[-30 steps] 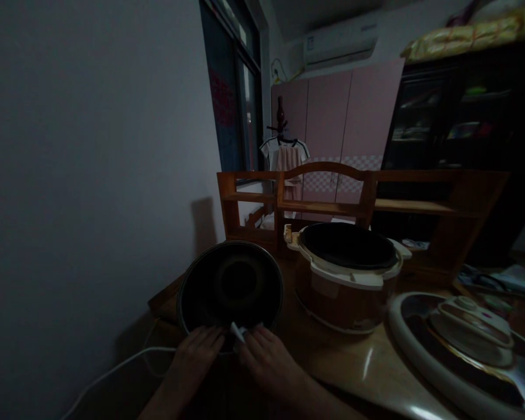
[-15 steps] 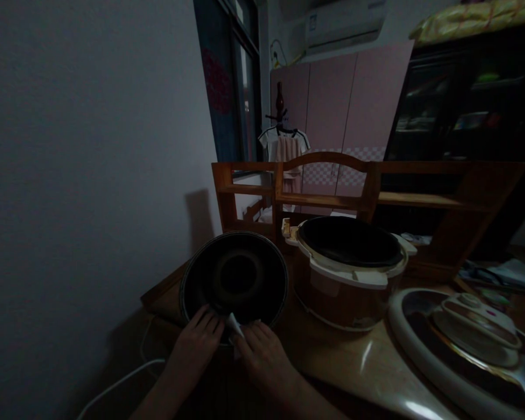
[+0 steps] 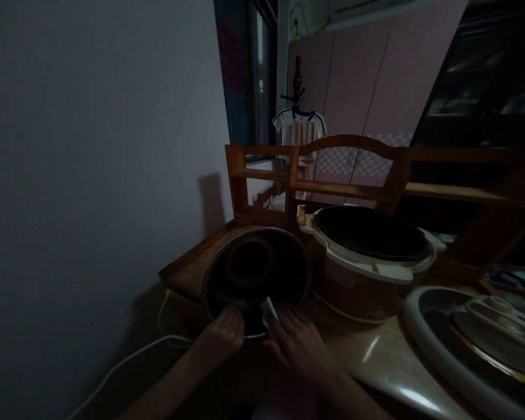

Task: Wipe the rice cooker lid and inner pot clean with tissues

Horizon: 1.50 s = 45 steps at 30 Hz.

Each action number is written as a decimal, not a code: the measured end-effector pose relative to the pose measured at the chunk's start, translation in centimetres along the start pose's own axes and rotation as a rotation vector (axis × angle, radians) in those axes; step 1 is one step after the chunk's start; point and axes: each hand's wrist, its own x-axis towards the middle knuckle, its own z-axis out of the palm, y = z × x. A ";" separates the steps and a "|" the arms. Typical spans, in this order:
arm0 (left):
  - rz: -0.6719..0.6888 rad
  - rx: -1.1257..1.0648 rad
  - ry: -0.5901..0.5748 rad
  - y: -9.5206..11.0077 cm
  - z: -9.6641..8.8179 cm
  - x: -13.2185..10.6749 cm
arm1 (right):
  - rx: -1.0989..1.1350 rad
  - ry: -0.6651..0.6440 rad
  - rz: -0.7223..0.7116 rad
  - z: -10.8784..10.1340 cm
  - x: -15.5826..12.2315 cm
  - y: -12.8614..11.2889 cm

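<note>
A left hand point(image 3: 228, 330) grips the near rim of a dark pot point(image 3: 251, 262) while the right hand point(image 3: 298, 341) holds a white cloth or tissue point(image 3: 269, 308) there, beside an open cooker point(image 3: 361, 289) on a desk point(image 3: 378, 353).

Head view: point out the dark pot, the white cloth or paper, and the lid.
Dark pot point(image 3: 256, 279): head view, on its inside surface.
White cloth or paper point(image 3: 269, 310): head view, on its exposed upper end.
Lid point(image 3: 487, 339): head view, on its raised pale middle.

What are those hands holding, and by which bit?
The left hand holds the pot by its near rim; the right hand holds a white cloth low down, tip poking up.
</note>
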 end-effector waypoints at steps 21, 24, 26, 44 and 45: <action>0.118 -0.106 0.009 -1.2 -0.8 1.5 | 0.423 -0.073 0.103 -0.9 2.5 -3.3; 0.150 -0.106 0.001 -1.8 -1.3 2.1 | 0.625 -0.057 0.233 -0.7 2.9 -3.1; 0.161 -0.118 -0.016 -2.2 -1.6 2.5 | 0.756 -0.018 0.402 -0.5 3.2 -2.6; 0.189 -0.093 0.017 -2.6 -1.5 2.9 | 1.565 0.276 0.778 -1.3 6.6 1.4; 0.194 -0.091 0.033 -2.5 -1.4 2.8 | 1.622 0.287 0.812 -1.3 6.7 1.4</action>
